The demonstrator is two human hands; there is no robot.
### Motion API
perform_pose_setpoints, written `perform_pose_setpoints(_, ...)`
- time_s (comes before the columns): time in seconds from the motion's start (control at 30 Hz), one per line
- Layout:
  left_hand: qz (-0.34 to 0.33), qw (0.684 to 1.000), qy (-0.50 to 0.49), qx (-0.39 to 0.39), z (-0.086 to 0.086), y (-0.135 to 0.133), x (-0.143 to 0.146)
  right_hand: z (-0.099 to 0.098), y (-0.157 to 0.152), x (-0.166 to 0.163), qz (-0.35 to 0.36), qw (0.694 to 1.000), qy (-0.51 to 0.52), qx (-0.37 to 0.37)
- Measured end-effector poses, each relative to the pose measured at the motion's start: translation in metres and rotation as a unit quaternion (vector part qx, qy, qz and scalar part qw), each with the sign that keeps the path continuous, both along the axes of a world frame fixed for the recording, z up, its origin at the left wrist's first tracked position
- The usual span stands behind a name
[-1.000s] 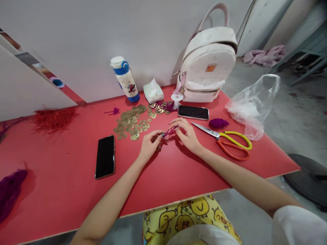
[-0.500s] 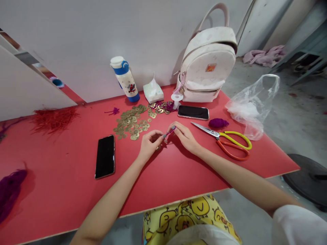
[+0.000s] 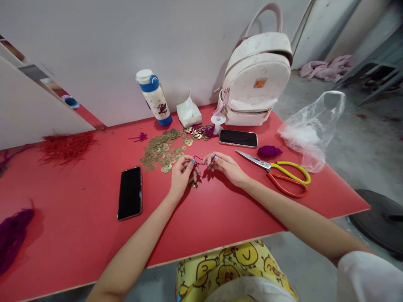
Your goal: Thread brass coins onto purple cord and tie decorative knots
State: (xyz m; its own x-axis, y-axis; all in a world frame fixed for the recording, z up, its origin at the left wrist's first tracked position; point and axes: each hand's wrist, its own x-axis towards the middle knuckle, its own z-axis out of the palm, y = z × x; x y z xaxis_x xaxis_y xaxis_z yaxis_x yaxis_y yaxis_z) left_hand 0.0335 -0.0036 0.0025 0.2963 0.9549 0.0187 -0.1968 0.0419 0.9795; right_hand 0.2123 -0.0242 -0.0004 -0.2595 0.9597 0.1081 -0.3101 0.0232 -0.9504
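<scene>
A thin purple cord (image 3: 199, 158) runs between my two hands above the red table. My left hand (image 3: 183, 174) pinches one part of it between thumb and fingers. My right hand (image 3: 225, 166) grips another part, with its fingertips bent round the strand. Just under my left fingers a brass-coloured coin (image 3: 194, 184) shows, partly hidden by the hand. Beyond the left hand lies a spread heap of holed brass-coloured coins (image 3: 162, 147). Long-bladed scissors (image 3: 267, 166) with one yellow and one red handle lie right of my right hand.
Around my hands on the red table (image 3: 94, 247) are a dark phone (image 3: 129, 193), another phone (image 3: 238, 138), a purple yarn bundle (image 3: 269, 151) and a white spool (image 3: 218, 121). A bottle (image 3: 154, 98), tissue pack (image 3: 189, 113) and white backpack (image 3: 256, 84) stand behind. A plastic bag (image 3: 310, 134) is at right.
My hands have moved apart, the left one slightly leftward. More of the purple cord shows between them, with a loose bend. The coin beneath the left hand is more visible.
</scene>
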Motion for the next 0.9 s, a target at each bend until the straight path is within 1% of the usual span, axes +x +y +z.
perform_pose_setpoints(0.1,0.001,1.0,-0.009,0.001,-0.001,0.0,0.0,0.001,-0.001,-0.002,0.026,0.999,0.026,-0.019)
perform_pose_setpoints(0.23,-0.006,1.0,-0.023,0.003,-0.002,0.0,-0.001,0.005,-0.004,-0.005,0.035,0.999,0.028,-0.009)
perform_pose_setpoints(0.5,-0.031,0.997,-0.066,-0.017,-0.003,-0.002,0.0,0.01,-0.007,-0.003,0.001,0.997,-0.063,0.041)
perform_pose_setpoints(0.6,-0.03,0.996,-0.075,-0.023,-0.003,-0.003,0.0,0.012,-0.008,-0.003,-0.019,0.994,-0.094,0.06)
perform_pose_setpoints(0.73,-0.029,0.996,-0.081,-0.024,-0.002,-0.003,0.001,0.013,-0.009,-0.004,-0.002,0.998,-0.052,0.037)
perform_pose_setpoints(0.9,-0.027,0.996,-0.083,-0.025,-0.002,-0.002,0.001,0.007,-0.009,-0.005,0.011,1.0,0.005,0.014)
